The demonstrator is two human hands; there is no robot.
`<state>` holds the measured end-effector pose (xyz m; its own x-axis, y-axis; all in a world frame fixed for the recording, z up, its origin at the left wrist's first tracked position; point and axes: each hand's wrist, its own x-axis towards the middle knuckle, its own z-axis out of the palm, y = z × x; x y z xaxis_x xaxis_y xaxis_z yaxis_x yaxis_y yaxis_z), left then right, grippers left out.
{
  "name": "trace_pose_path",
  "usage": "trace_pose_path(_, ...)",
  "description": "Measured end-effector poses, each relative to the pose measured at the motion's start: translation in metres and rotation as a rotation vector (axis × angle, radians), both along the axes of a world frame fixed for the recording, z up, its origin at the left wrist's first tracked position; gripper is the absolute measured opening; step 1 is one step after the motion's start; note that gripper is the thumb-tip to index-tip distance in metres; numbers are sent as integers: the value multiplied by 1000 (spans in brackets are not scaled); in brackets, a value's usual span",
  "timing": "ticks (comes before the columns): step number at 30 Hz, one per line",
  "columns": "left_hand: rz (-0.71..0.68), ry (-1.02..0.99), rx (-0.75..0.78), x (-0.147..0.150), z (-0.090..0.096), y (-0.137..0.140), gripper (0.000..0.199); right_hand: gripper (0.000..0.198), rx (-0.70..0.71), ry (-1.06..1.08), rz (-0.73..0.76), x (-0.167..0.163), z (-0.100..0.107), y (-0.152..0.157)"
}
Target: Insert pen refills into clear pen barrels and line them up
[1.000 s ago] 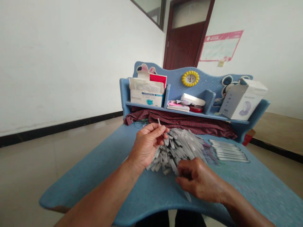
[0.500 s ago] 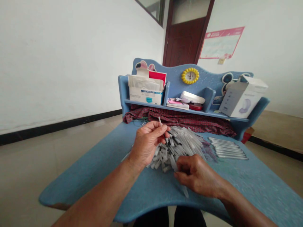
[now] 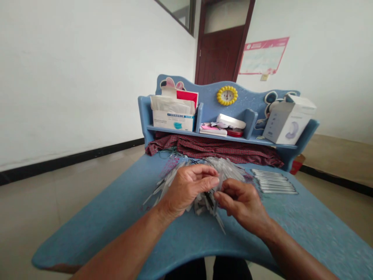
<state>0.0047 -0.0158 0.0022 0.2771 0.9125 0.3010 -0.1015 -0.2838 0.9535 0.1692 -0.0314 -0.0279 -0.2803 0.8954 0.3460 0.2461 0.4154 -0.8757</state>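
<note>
My left hand (image 3: 190, 186) is closed in a pinch over the pile, its thumb and forefinger meeting beside a translucent plastic tube (image 3: 220, 180). The thin black rod it held a moment ago is mostly hidden by the fingers. Close against it on the right, my right hand (image 3: 243, 202) pinches the tube between thumb and curled fingers, the tube standing roughly upright. Beneath both hands spreads a loose pile of translucent tubes (image 3: 201, 206) with some dark slim pieces among them. To the right lies a neat row of several filled tubes (image 3: 274, 181) with dark ends.
The blue desk (image 3: 116, 225) has a curved front edge near my legs. At its back, a bunched red checked cloth (image 3: 215, 147) lies under a shelf holding a mask box (image 3: 173, 119), notebooks (image 3: 212, 131) and a white carton (image 3: 288, 120). Dark strands lie beside the pile.
My hands have come together over the pile: the left moved slightly right and down, the right rose with its tube. The view has shifted a little, moving the shelf left.
</note>
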Motion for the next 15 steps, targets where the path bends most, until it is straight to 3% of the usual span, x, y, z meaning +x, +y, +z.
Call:
trace_pose_path(6, -71, 93, -17, 3, -1, 0, 20, 21, 48, 4, -57, 4, 7, 3)
trace_pose_path(12, 12, 36, -1, 8, -4, 1, 16, 19, 220, -122, -113, 3, 14, 4)
trace_pose_path(15, 61, -6, 11, 8, -2, 1, 15, 19, 212, -164, -67, 13, 24, 5)
